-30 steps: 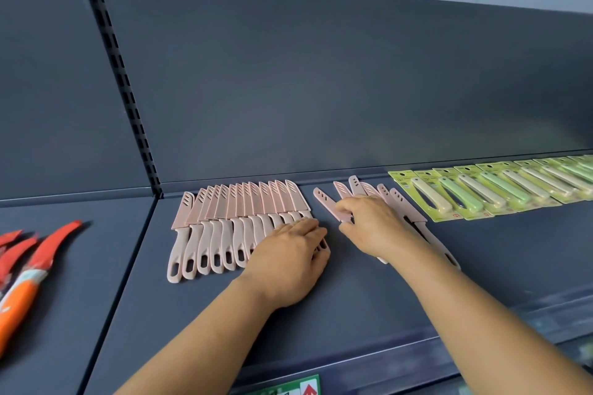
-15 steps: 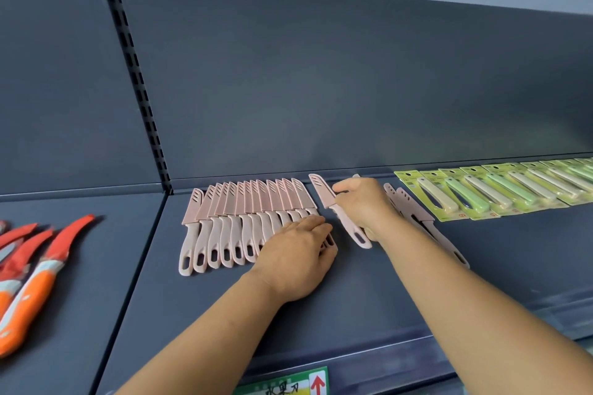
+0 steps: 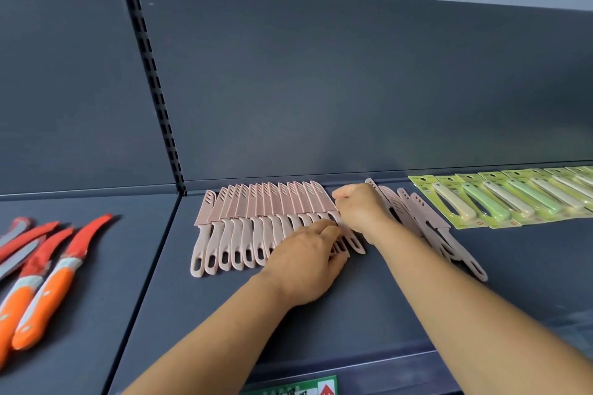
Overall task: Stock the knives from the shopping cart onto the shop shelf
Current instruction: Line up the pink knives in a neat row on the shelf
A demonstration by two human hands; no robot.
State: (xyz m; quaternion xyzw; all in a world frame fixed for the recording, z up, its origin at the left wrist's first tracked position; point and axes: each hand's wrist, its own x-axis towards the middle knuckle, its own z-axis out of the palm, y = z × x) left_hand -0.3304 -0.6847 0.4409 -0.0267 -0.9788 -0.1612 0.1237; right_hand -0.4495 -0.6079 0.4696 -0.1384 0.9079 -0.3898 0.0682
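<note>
Since half a second earlier, your right hand (image 3: 359, 212) had carried a pink knife (image 3: 345, 228) leftward to the end of the knife row (image 3: 266, 218) on the dark shelf (image 3: 369, 298), its fingers curled round the knife where blade cover met handle. Your left hand (image 3: 308, 263) lay flat on the row's rightmost handles, fingers straight and close together. A loose pile of pink knives (image 3: 423, 221) waited just right of your wrist, beside green carded packs (image 3: 500, 199); orange knives (image 3: 48, 285) lay on the neighbouring shelf.

Two bare forearms, no sleeves, left hand (image 3: 306, 261), right hand (image 3: 361, 208)
</note>
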